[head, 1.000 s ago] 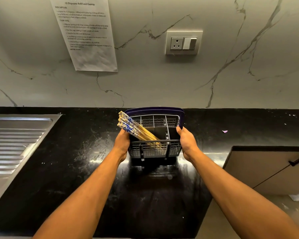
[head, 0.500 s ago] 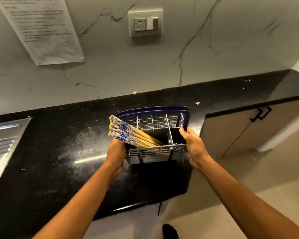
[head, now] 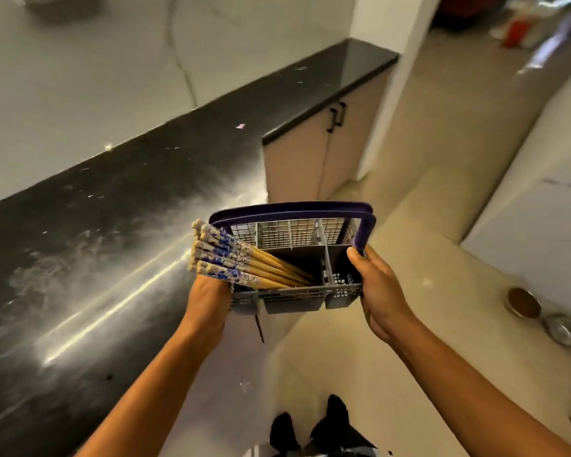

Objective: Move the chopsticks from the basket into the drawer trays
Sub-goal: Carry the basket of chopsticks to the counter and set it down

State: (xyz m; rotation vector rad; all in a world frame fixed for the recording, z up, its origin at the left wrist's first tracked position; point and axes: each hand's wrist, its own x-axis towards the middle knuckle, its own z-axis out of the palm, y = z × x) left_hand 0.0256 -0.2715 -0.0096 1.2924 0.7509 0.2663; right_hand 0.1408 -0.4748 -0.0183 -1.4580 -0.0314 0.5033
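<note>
Carrying away from the black counter [head: 89, 258] now, left hand [head: 208, 296] and right hand [head: 376, 285] gripping the grey wire basket [head: 294, 296] of blue-tipped wooden chopsticks [head: 238, 262].

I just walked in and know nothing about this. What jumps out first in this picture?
A grey wire basket with purple handles sits mid-frame, held off the counter between the left hand and right hand. A bundle of chopsticks with blue-and-white tops leans out of its left side. Left of it runs a black counter, streaked with glare.
</note>
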